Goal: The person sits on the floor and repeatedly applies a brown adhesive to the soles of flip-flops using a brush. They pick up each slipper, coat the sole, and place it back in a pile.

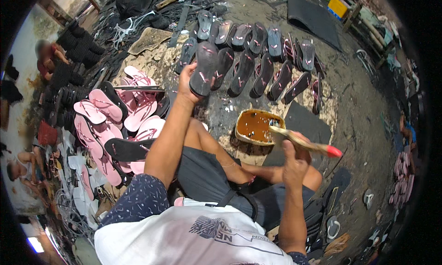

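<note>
Rows of dark soles (263, 75) lie ahead, with a heap of pink flip-flops (90, 111) at left. A tub (253, 140) of brown liquid (254, 126) sits nearer. The left hand (187, 83) grips a single sole (205, 68) by the rows' left end — the right hand (296, 164) grasps a red-tipped brush (318, 147) at the tub's right edge.

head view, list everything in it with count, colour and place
held sandal: one, black, top centre
brush: one, tan with red tip, right of centre
tub: one, yellowish, brown liquid inside, centre
dark sandals: over ten, black, rows ahead
pink sandals: many, pink, left heap, more far right
sheets: two or more, black, right side
box: one, yellow, top right
people: at least two, red or white tops, left edge
left hand: one, bare, on held sandal
right hand: one, bare, on brush
</note>
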### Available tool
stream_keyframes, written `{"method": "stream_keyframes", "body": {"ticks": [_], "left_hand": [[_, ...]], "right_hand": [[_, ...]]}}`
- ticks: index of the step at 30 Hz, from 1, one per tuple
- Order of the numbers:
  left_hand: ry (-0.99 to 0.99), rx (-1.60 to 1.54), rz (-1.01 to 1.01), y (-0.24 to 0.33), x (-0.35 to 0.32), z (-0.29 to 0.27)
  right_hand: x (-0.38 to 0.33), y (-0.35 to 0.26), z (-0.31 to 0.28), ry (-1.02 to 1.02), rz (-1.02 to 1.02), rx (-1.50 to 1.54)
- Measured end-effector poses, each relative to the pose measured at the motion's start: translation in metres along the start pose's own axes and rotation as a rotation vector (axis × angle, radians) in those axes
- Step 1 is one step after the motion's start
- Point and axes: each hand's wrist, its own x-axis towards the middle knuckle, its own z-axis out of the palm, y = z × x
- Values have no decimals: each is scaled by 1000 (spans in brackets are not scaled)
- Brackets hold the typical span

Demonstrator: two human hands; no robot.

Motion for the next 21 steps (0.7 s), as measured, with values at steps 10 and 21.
{"method": "stream_keyframes", "body": {"ticks": [10, 21], "left_hand": [[760, 848, 124, 110, 35, -158], [566, 2643, -71, 215, -106, -85]], "right_hand": [[-1, 7, -39, 331, 218, -63], [48, 53, -35, 184, 126, -94]]}}
